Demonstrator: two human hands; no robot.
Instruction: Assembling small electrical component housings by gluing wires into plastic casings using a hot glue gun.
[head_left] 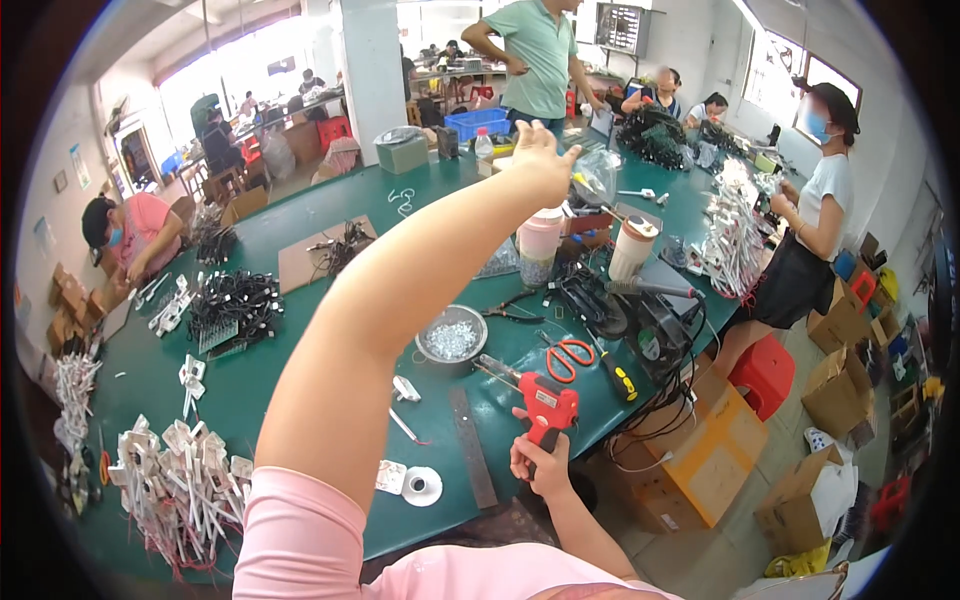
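Note:
My left arm stretches far across the green table (340, 520). My left hand (543, 160) is raised over the far side with its fingers apart and nothing visible in it, near a clear plastic bag (597, 175). Close to the front edge, my right hand (541, 466) grips a red glue gun (548, 402) by its handle, nozzle toward a metal bowl (427, 350) of small clear pieces. A white plug with a short cable (404, 390), a grey metal strip (472, 450) and a white roll (427, 499) lie left of the gun.
Red-handled scissors (570, 362), a yellow-black screwdriver (620, 378) and pliers (515, 312) lie near the gun. Two tumblers stand beyond. Piles of white cables (185, 490) and black cables (240, 305) sit left. Several people surround the table. Cardboard boxes (700, 450) stand right, below.

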